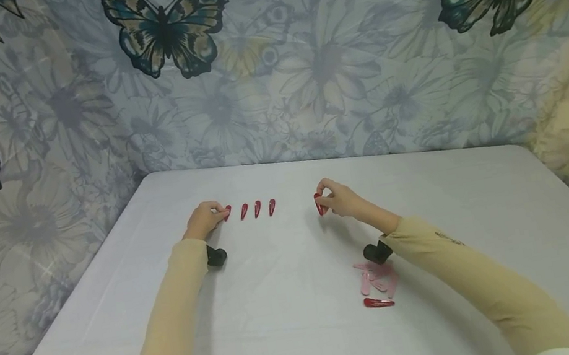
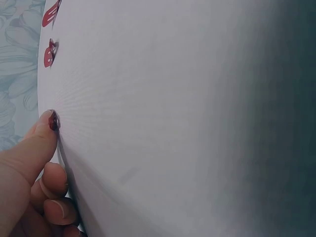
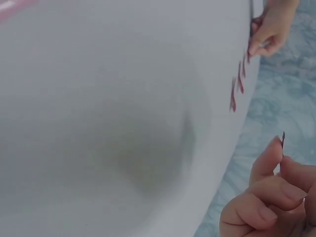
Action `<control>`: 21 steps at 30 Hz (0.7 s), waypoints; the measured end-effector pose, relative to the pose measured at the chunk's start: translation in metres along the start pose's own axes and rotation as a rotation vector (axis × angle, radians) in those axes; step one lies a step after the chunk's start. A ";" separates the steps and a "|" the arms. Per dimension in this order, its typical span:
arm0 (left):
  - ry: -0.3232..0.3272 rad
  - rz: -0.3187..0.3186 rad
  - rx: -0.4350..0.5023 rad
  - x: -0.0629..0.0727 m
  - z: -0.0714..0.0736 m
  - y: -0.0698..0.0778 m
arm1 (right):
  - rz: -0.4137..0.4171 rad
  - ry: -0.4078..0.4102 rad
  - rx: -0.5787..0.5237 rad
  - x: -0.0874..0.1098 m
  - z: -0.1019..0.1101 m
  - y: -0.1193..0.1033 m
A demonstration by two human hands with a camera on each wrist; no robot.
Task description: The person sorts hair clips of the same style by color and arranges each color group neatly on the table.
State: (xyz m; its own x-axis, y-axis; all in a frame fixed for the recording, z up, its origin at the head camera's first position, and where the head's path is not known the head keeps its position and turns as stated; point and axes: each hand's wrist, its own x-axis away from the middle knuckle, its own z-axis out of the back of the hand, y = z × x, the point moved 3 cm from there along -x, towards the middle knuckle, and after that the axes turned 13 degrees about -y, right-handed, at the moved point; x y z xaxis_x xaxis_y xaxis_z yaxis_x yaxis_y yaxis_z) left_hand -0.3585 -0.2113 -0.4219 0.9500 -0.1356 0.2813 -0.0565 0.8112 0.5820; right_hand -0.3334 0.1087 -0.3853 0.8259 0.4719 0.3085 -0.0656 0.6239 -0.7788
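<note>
Several red snap hair clips stand in a row near the table's far edge. At the row's left end my left hand [image 1: 204, 220] pinches the outermost red hair clip [image 2: 54, 121], its thumb lying along it. The neighbouring red clips [image 1: 258, 209] lie slanted side by side. To the right of the row, my right hand [image 1: 341, 200] holds another red hair clip [image 1: 318, 204] between thumb and finger, raised over the table. In the right wrist view this clip shows edge-on as a thin dark sliver.
Below the right forearm lies a small pile of pink hair clips [image 1: 377, 278], with one red clip [image 1: 379, 302] just in front of it. The white table [image 1: 291, 352] meets a wall covering [image 1: 332, 88] printed with flowers and butterflies. A dark wrist device [image 1: 378, 252] overhangs the pile.
</note>
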 end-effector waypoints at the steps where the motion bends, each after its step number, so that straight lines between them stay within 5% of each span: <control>1: 0.000 -0.003 0.002 0.000 0.000 0.000 | 0.000 0.003 0.004 -0.002 0.001 -0.001; 13: 0.001 -0.009 -0.028 -0.001 0.002 0.001 | 0.115 0.150 0.144 -0.024 -0.005 -0.011; 21: -0.008 -0.012 -0.014 -0.001 0.001 0.001 | 0.092 0.164 0.140 -0.044 -0.012 -0.013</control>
State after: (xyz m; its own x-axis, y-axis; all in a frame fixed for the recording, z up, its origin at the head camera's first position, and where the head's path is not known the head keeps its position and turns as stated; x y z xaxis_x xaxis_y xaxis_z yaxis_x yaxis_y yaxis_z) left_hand -0.3600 -0.2108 -0.4211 0.9480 -0.1496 0.2809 -0.0413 0.8173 0.5747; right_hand -0.3617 0.0722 -0.3954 0.8922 0.4302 0.1379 -0.2123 0.6687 -0.7125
